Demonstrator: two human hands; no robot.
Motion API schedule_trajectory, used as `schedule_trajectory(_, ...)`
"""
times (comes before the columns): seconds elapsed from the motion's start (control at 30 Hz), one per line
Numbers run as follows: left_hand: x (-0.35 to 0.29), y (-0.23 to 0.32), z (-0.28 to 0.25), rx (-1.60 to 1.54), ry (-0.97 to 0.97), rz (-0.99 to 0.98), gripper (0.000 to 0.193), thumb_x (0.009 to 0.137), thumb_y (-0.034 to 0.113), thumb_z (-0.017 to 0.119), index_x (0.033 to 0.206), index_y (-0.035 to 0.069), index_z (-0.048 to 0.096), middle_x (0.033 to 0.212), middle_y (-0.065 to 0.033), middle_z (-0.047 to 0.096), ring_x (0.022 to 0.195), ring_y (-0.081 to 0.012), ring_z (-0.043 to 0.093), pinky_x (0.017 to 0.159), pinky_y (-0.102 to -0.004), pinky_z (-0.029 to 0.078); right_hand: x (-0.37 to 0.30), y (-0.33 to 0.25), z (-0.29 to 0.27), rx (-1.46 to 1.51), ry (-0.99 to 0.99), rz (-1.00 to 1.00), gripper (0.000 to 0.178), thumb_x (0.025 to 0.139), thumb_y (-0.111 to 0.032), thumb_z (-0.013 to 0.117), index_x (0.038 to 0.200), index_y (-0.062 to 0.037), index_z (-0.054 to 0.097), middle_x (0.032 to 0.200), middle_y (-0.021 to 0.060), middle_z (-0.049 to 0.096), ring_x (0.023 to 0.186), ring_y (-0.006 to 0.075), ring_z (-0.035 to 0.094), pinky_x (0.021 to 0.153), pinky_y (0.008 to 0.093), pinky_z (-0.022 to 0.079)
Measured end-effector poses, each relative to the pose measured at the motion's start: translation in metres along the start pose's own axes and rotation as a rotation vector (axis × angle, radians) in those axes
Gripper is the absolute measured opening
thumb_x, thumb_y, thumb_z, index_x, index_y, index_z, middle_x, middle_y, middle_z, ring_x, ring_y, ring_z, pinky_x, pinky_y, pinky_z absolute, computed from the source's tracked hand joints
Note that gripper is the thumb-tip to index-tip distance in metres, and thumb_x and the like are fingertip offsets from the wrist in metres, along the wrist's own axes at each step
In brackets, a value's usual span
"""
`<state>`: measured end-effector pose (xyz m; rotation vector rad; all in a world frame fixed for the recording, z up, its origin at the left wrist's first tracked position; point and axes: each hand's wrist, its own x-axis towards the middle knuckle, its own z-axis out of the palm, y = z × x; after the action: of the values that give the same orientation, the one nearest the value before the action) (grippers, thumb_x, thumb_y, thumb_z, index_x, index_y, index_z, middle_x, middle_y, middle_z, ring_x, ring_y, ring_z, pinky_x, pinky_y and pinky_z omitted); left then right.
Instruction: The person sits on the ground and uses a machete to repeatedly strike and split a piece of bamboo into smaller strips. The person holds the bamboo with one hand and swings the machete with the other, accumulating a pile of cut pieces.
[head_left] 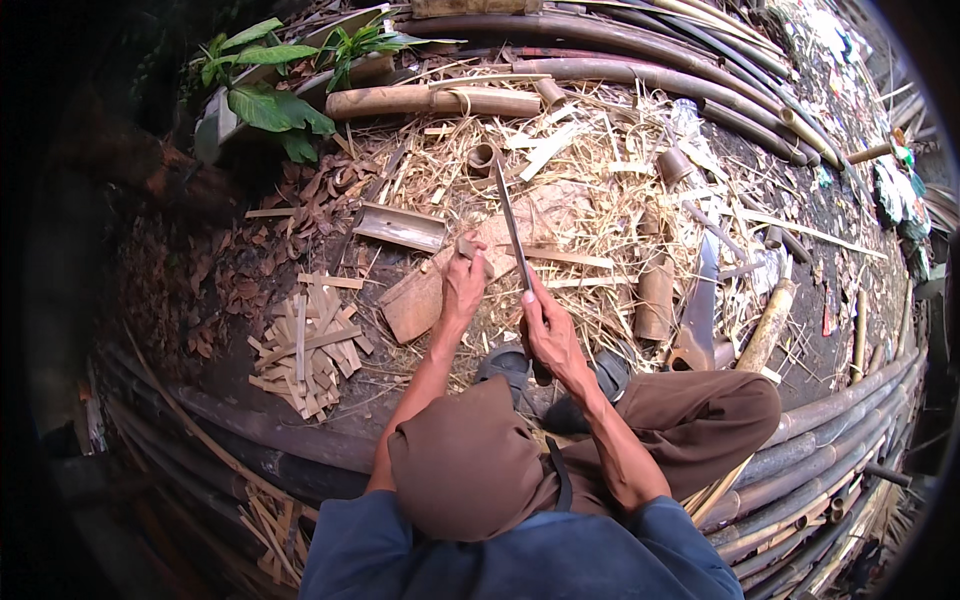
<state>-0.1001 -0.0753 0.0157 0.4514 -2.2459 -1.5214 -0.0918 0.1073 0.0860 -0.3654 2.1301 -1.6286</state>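
Note:
My left hand (pixel 463 283) is closed around a short bamboo piece (pixel 474 256), held above a flat wooden board (pixel 412 303). In my right hand (pixel 553 335) is the handle of a long machete, its narrow blade (pixel 512 215) pointing away from me and slightly left. The blade passes just right of the bamboo piece; whether they touch I cannot tell. A split bamboo half (pixel 400 228) lies beyond my left hand. To the left is a loose pile of short bamboo slats (pixel 312 345).
A handsaw (pixel 703 295) and a bamboo tube (pixel 655 298) lie to the right, near a thicker bamboo pole (pixel 770 325). Shavings (pixel 600 220) cover the ground. Long bamboo poles (pixel 640 75) lie across the far side, and more poles (pixel 280 430) lie close behind me. Green leaves (pixel 265 100) stand far left.

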Motion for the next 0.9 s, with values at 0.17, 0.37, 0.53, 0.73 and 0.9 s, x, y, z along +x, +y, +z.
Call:
schedule_trajectory(0.17,-0.011,0.009,0.004,-0.014,-0.155,0.009,0.021,0.095,0.021,0.054,0.099,0.001,0.052,0.081,-0.0142,0.055,0.069,-0.0227,0.054,0.065,-0.0385,0.045,0.002,-0.02,0.006,0.21,-0.095,0.148,0.047,0.105,-0.041,0.033,0.146,-0.0202,0.041,0.059,-0.0024,0.038,0.051,0.0066,0.039,0.047,0.0253,0.036)
schedule_trajectory(0.37,-0.015,0.026,0.0,0.045,-0.27,-0.01,0.023,0.094,0.022,0.055,0.099,0.0,0.049,0.079,-0.0171,0.05,0.07,-0.0297,0.051,0.067,-0.0407,0.043,0.005,-0.016,0.014,0.359,-0.091,0.284,0.045,0.104,-0.045,0.035,0.127,-0.0113,0.053,0.059,-0.0014,0.044,0.044,0.0087,0.043,0.039,0.0255,0.036)
schedule_trajectory(0.53,-0.017,0.022,0.003,-0.072,-0.229,0.091,0.025,0.094,0.022,0.056,0.108,0.002,0.051,0.081,-0.015,0.051,0.073,-0.0299,0.052,0.069,-0.0402,0.044,0.006,-0.013,0.017,0.35,-0.106,0.253,0.044,0.103,-0.046,0.035,0.118,-0.0086,0.054,0.059,-0.0012,0.046,0.045,0.0088,0.044,0.04,0.0254,0.037)
schedule_trajectory(0.73,-0.017,0.022,0.003,-0.106,-0.209,0.161,0.023,0.092,0.014,0.056,0.112,0.003,0.051,0.081,-0.0139,0.05,0.072,-0.0292,0.051,0.068,-0.039,0.044,0.009,-0.01,0.018,0.353,-0.093,0.28,0.045,0.103,-0.046,0.035,0.125,-0.0117,0.054,0.06,-0.002,0.045,0.045,0.0082,0.044,0.041,0.0248,0.036)
schedule_trajectory(0.9,-0.016,0.023,0.003,-0.094,-0.182,0.179,0.021,0.092,0.011,0.056,0.111,0.003,0.051,0.08,-0.0138,0.05,0.071,-0.0288,0.051,0.066,-0.0387,0.043,0.01,-0.011,0.02,0.38,-0.109,0.291,0.046,0.104,-0.045,0.035,0.132,-0.0137,0.051,0.06,-0.0024,0.045,0.046,0.0077,0.043,0.041,0.0242,0.036)
